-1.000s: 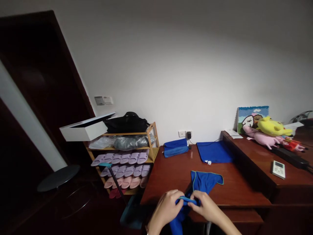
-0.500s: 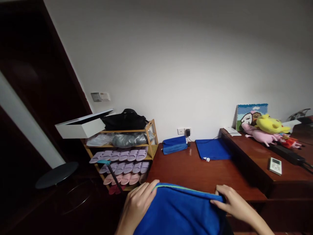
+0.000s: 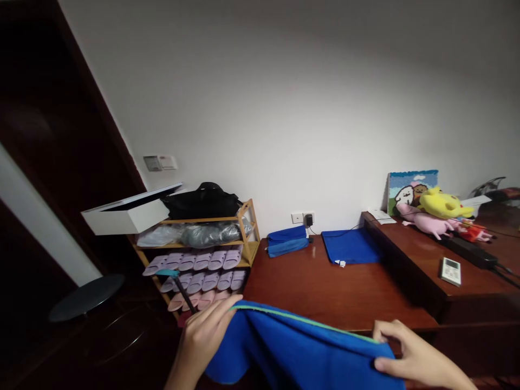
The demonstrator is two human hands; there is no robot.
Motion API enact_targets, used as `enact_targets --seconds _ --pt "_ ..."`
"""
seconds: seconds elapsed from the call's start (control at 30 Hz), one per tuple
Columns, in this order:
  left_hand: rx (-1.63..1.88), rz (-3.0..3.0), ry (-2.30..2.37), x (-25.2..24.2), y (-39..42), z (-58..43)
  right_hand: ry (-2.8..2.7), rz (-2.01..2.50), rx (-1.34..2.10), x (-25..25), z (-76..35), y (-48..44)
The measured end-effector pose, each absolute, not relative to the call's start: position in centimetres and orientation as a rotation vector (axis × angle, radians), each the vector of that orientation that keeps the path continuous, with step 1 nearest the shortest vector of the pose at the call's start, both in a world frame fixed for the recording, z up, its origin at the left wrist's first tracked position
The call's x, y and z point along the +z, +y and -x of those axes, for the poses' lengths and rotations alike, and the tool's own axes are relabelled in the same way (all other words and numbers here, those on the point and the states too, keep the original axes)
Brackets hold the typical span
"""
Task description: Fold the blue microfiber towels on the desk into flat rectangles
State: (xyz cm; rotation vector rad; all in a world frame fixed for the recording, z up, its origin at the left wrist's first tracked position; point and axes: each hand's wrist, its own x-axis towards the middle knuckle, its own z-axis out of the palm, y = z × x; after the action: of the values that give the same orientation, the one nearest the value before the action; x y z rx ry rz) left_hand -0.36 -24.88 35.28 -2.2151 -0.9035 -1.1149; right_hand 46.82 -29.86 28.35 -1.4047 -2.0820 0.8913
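Note:
A blue cloth (image 3: 300, 352) with a green-trimmed top edge is stretched out in front of me, above the near edge of the brown wooden table (image 3: 325, 287). My left hand (image 3: 203, 338) pinches its left corner. My right hand (image 3: 414, 355) grips its right corner at the lower right. Both hands are closed on the cloth, which hangs down out of view.
A folded blue cloth (image 3: 286, 241) and a flat blue cloth (image 3: 349, 246) lie at the table's back by a wall socket. A raised shelf at right holds plush toys (image 3: 441, 211) and a remote (image 3: 450, 271). A rack of slippers (image 3: 203, 260) stands at left.
The bunched cloth has been lifted off the table and spread wide. My hands have moved apart, the left going left and the right going right and lower.

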Motion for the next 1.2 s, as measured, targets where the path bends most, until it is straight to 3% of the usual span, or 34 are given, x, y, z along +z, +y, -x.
enact_targets --seconds 0.3,0.77,0.97,1.2 --pt "-1.087 2.302 -1.109 36.6 -22.8 2.5 -2.059 1.552 0.754 29.1 -50.7 -28.7" --pt "-1.066 2.317 -1.342 34.0 -22.1 5.5 -1.828 1.577 0.612 30.3 -57.2 -31.2" --pt "-0.970 2.374 -1.189 31.2 -22.0 7.3 -1.754 1.612 0.496 28.8 -58.5 -32.2" --pt "-0.981 2.594 -1.560 30.2 -18.7 5.6 -1.795 1.585 0.501 28.1 -58.7 -28.4"
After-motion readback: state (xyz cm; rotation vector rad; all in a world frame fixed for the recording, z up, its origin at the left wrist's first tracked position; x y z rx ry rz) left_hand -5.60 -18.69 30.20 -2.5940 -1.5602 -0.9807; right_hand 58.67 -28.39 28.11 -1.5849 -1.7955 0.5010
